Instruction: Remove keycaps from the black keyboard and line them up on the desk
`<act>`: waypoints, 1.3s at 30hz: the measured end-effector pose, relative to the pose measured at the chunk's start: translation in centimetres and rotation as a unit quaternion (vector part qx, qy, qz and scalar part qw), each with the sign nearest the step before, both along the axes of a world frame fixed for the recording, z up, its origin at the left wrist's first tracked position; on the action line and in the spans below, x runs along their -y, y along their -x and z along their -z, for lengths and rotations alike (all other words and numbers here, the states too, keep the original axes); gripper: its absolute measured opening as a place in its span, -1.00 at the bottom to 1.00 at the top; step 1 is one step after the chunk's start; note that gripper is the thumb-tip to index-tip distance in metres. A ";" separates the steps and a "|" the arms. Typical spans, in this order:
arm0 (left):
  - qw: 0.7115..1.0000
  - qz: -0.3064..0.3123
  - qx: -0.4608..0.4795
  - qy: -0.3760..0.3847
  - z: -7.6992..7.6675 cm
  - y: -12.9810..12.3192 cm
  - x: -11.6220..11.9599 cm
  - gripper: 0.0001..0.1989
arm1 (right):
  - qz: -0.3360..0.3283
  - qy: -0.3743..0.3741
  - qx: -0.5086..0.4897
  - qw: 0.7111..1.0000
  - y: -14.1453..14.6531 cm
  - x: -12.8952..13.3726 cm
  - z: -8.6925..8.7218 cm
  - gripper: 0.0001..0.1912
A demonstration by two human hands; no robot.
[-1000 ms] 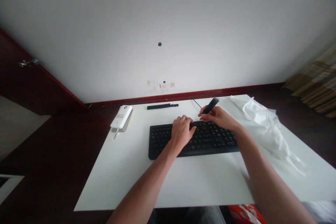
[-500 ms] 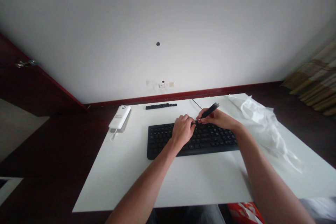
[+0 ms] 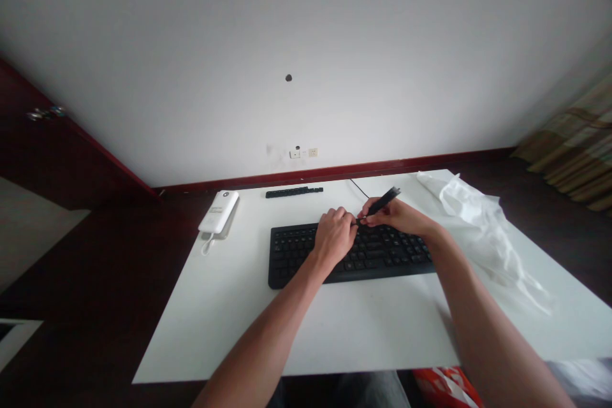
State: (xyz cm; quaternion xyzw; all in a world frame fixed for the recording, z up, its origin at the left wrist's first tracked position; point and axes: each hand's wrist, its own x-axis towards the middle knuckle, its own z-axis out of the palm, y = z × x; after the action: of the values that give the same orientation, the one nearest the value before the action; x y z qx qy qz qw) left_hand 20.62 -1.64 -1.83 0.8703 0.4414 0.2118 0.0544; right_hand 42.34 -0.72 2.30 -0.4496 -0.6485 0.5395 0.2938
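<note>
A black keyboard (image 3: 296,255) lies across the middle of the white table, partly covered by both hands. My left hand (image 3: 335,234) rests on its upper middle keys. The fingers there are curled, and thumb and fingertips come together at the top row; anything between them is too small to make out. Close beside those fingertips, my right hand (image 3: 389,213) is closed round a slim black pen-shaped tool (image 3: 384,202). The tool slants up to the right, its lower tip among the fingers at the keyboard's top edge. Beyond the keyboard sits a row of loose black keycaps (image 3: 291,192).
The white table (image 3: 229,325) carries a white power bank (image 3: 218,211) with a short cable at left. Crumpled white plastic wrapping (image 3: 482,223) spreads over the right side. A thin black cable (image 3: 358,188) runs off the back edge. A red bag (image 3: 447,386) shows below the front edge.
Both hands stay at the same spot on the keyboard's top row, with only very slight finger movement. The view has shifted a little.
</note>
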 end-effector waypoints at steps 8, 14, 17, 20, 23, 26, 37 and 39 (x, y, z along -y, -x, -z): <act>1.000 -0.009 0.013 0.022 -0.1 0.2 0.0 -0.84 | 0.068 -0.015 0.027 0.997 1.1 -0.3 0.7 -0.71; 1.000 -0.014 0.019 0.017 -0.1 0.2 0.1 -0.84 | 0.116 0.000 0.015 0.993 1.8 -0.6 1.4 -0.70; 1.000 -0.012 0.022 0.010 0.1 0.2 0.0 -0.85 | 0.142 0.007 0.023 0.990 2.0 -0.9 2.0 -0.69; 1.000 -0.005 0.026 0.003 0.1 0.2 -0.1 -0.86 | 0.144 0.008 0.040 0.989 2.0 -1.0 2.3 -0.70; 1.000 -0.003 0.028 0.007 0.1 0.2 -0.1 -0.86 | 0.125 -0.007 0.055 0.991 1.7 -0.8 1.7 -0.70; 0.999 -0.003 0.035 0.010 -0.1 0.3 0.0 -0.86 | 0.143 -0.047 0.089 0.985 1.0 -0.2 0.3 -0.64; 0.998 0.004 0.067 -0.001 -0.1 0.6 0.1 -0.82 | 0.203 -0.212 0.407 0.865 -2.4 5.8 -1.3 -0.66; 0.996 -0.003 0.083 -0.009 -0.5 1.1 -0.2 -0.81 | 0.214 -0.209 0.428 0.853 -2.9 6.7 -0.3 -0.65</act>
State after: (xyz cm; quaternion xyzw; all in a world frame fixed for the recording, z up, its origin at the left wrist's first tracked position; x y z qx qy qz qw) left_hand 19.49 -1.46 -1.33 0.8485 0.4364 0.2876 0.0823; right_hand 45.23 -7.42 2.63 -0.6916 -0.6955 0.0689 0.1820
